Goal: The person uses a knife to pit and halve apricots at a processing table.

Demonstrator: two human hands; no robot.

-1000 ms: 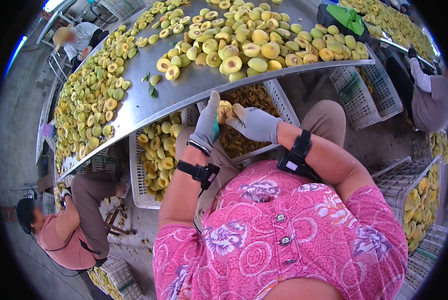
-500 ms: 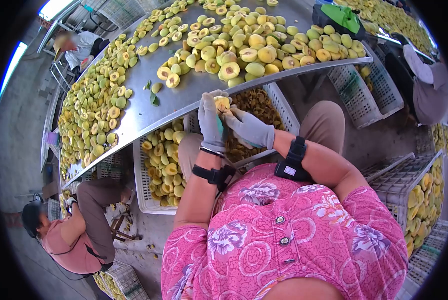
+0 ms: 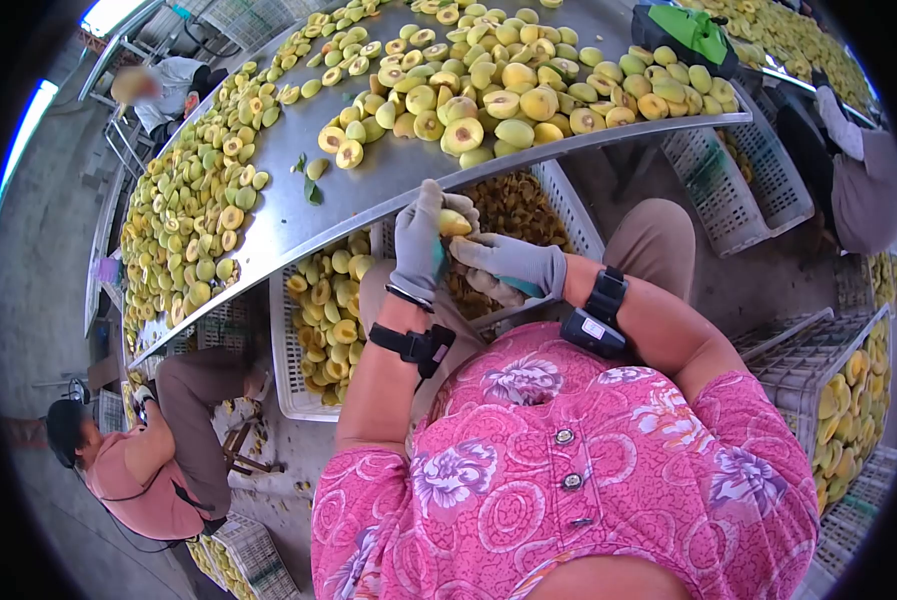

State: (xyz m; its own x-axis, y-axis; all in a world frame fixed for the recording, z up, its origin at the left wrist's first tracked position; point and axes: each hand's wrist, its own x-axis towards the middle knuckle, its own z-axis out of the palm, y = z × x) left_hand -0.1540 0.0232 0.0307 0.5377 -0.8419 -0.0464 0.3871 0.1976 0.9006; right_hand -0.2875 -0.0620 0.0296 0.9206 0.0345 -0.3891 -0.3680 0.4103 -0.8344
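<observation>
My left hand (image 3: 424,240), in a grey glove, is closed around a yellow-green fruit piece (image 3: 453,223) just below the table's front edge. Close beside it is my right hand (image 3: 513,265), also gloved, with its fingers pressed together near the fruit; what they hold, if anything, is hidden. Beneath my hands stands a white crate of brown scraps (image 3: 517,212). To its left a second white crate holds fruit pieces (image 3: 330,330). Many cut fruits (image 3: 513,100) are heaped on the metal table (image 3: 353,195) beyond my hands.
A person in pink (image 3: 138,460) sits at the lower left, another person (image 3: 163,90) is at the upper left, and a third (image 3: 863,190) at the right. Crates (image 3: 738,190) stand at the right. A green bag (image 3: 690,32) lies at the table's back right.
The fruit piece in my left hand has turned and shows its outer skin. My right hand has shifted slightly right and down from it. The view has moved a little.
</observation>
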